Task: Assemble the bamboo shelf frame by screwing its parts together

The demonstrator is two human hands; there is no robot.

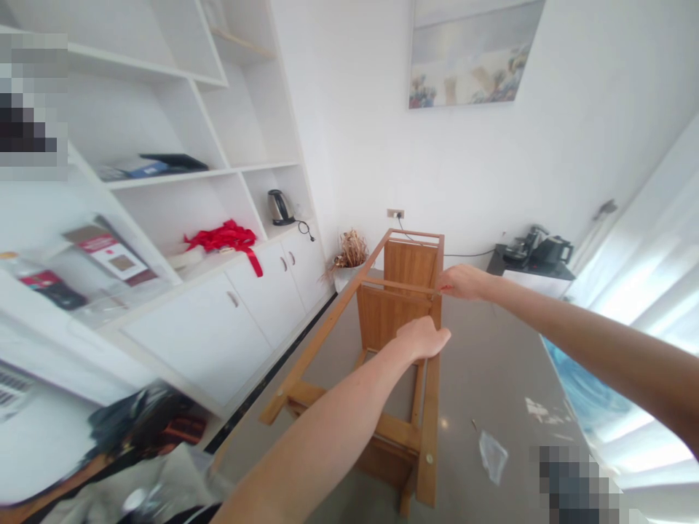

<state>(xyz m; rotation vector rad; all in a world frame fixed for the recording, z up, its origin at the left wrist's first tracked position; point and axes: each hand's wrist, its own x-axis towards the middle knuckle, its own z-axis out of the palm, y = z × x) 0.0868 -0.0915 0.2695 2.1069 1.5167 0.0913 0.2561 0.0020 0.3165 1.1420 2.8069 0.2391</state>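
A wooden frame shelf (393, 306), made of long rails and two flat panels, lies on its side on the grey floor (491, 364). My left hand (423, 338) is closed over the right-hand long rail near its middle. My right hand (461, 282) reaches farther along and pinches the same rail where a thin crossbar meets it. Whether a small part sits between those fingers I cannot make out. Both arms are stretched out over the frame.
White cabinets and open shelves (218, 320) run along the left, with a red cloth (226, 239) and a kettle (279, 207). A dried plant pot (349, 258) stands in the corner. A black tea station (532, 255) sits by the wall. A plastic bag (492, 455) lies on the floor.
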